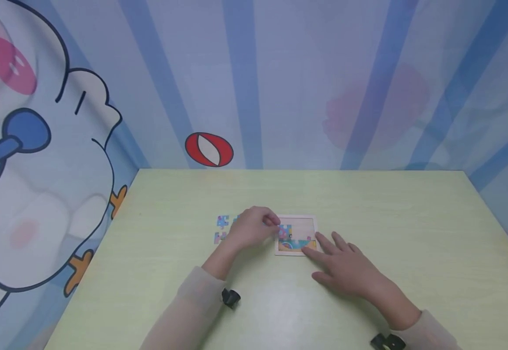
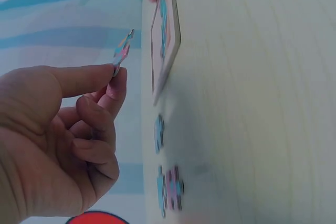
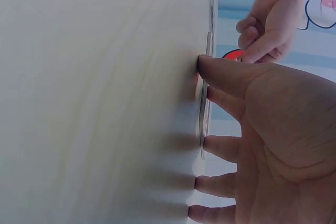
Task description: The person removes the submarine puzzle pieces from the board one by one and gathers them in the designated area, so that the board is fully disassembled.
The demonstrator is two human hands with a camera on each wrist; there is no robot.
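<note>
A colourful jigsaw piece (image 2: 122, 55) is pinched between the thumb and forefinger of my left hand (image 1: 254, 227); the left wrist view shows it above the table. Below it lies the puzzle frame (image 1: 298, 217), a shallow tray with a pale rim. Its lower part holds fitted pieces (image 1: 295, 244) in blue and orange, and bare board shows at the upper right. My right hand (image 1: 346, 266) lies with spread fingers at the tray's lower right corner, touching its edge. Loose pieces (image 1: 223, 221) lie left of the tray, some partly hidden behind my left hand.
The pale wood-grain table (image 1: 171, 204) extends around the tray on all sides. A blue striped backdrop (image 1: 280, 87) with cartoon figures stands behind its far edge. Each wrist wears a small black camera (image 1: 230, 298).
</note>
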